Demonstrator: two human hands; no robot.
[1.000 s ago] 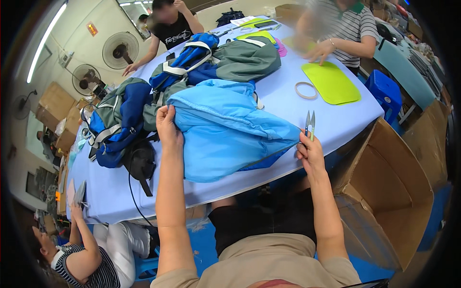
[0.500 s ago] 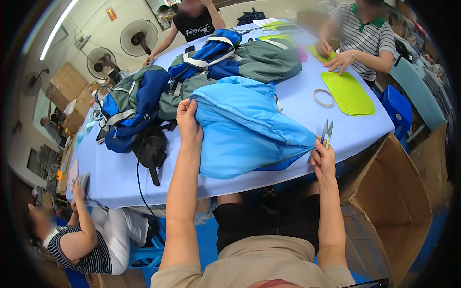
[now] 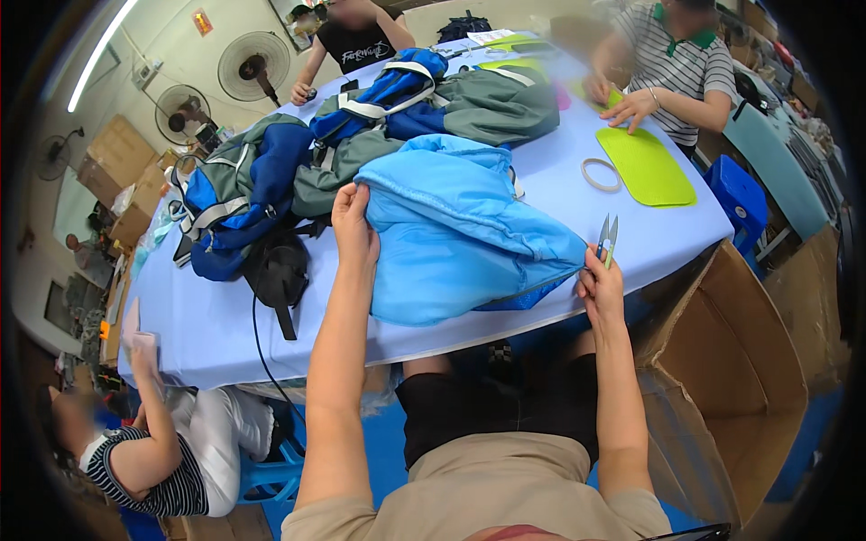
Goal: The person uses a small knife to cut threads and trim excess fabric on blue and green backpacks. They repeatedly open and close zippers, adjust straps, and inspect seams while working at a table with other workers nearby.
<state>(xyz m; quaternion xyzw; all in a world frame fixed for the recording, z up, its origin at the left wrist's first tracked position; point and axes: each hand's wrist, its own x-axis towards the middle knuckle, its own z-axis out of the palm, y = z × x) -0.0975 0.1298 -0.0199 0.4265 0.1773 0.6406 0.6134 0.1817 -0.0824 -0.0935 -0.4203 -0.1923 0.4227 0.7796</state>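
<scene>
The table (image 3: 225, 334), covered in a pale blue cloth, is occupying most of the view, and its near edge is running just in front of the person's lap. A pile of blue, grey and white jackets (image 3: 361, 135) is lying across its far half, with a black strap bag (image 3: 275, 270) resting at the pile's near left side.

The light blue jacket (image 3: 460, 234) is lying at the near centre of the table, spreading from the pile down to the near edge, where its lower hem is hanging slightly over.

An open cardboard box (image 3: 740, 361) is standing on the floor to the right of the table corner. A lime green mat (image 3: 645, 164) is lying flat on the right part of the table, with a thin pale ring (image 3: 600, 174) just beside its left edge.

The left hand (image 3: 354, 225) is pressing palm down on the left edge of the light blue jacket, fingers curling over a fold of the fabric and gripping it.

The right hand (image 3: 600, 288) is pinching the jacket's right corner at the table edge and is also clasping a pair of small thread snips (image 3: 609, 239), blades pointing upward and away from the person.
</scene>
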